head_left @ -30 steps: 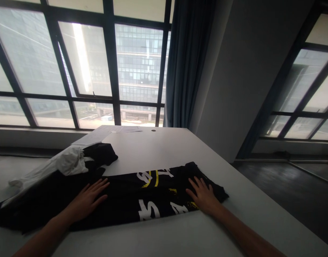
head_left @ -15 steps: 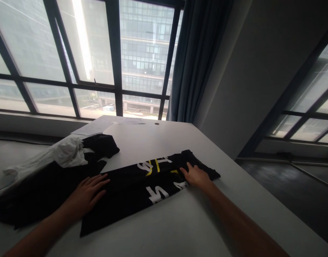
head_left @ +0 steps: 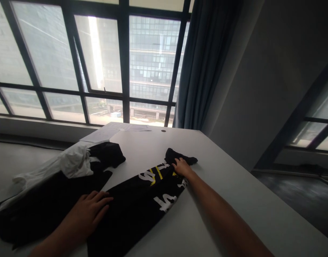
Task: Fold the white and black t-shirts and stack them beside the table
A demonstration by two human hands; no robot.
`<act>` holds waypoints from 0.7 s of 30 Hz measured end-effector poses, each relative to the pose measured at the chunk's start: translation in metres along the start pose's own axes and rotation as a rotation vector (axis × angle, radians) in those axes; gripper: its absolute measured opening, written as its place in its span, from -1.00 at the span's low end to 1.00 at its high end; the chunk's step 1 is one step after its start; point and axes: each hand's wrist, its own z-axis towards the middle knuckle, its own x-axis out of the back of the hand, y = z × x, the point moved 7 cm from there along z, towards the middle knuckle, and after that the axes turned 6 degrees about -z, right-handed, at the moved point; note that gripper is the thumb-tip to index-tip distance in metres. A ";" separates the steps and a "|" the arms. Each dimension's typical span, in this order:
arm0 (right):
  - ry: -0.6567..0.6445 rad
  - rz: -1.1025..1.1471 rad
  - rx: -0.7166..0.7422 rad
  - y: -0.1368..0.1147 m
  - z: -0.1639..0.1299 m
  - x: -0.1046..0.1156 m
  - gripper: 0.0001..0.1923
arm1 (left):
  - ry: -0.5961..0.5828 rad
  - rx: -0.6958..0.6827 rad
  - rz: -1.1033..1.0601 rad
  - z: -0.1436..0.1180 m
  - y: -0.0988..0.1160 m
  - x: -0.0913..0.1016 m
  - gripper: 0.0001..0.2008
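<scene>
A black shirt (head_left: 131,207) with white letters and yellow stripes lies lengthwise on the white table (head_left: 220,200), slanting up to the right. My left hand (head_left: 92,207) rests on its left edge near the lower end, fingers stretched out and holding nothing. Near the far end my right hand (head_left: 183,167) has its fingers curled on the fabric, partly hiding the print. Beyond those fingers, the shirt's end is bunched and bent to the right.
To the left lies a heap of clothes: a white garment (head_left: 75,160) and black garments (head_left: 51,200). Sheets of paper (head_left: 101,135) lie at the table's far left corner. Windows (head_left: 153,57) and a blue curtain (head_left: 193,78) stand behind the table.
My right hand has shifted inward with the shirt's far end, which is now bunched and angled. My left hand stays on the shirt's left edge. The view has tilted slightly up.
</scene>
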 end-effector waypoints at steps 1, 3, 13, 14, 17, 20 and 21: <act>0.023 0.003 0.049 -0.009 0.009 0.002 -0.41 | -0.002 -0.003 -0.035 0.000 0.003 0.005 -0.65; 0.094 0.001 0.149 -0.028 0.025 0.008 -0.40 | -0.035 -0.016 -0.120 0.000 0.010 0.008 -0.63; 0.269 -0.011 -0.059 -0.059 0.026 0.055 -0.42 | -0.173 -0.266 -0.371 -0.014 0.067 -0.002 -0.78; 0.178 0.012 -0.099 -0.058 0.014 0.050 -0.40 | -0.180 -0.278 -0.375 -0.014 0.065 -0.004 -0.78; -0.102 0.084 -0.105 -0.063 -0.032 0.022 -0.30 | -0.132 -0.282 -0.370 -0.013 0.051 -0.009 -0.70; -0.209 0.101 -0.034 -0.068 -0.074 -0.004 -0.19 | -0.112 -0.280 -0.323 -0.012 0.038 -0.021 -0.56; -0.208 0.101 -0.015 -0.068 -0.083 -0.009 -0.19 | -0.123 -0.275 -0.299 -0.012 0.037 -0.027 -0.56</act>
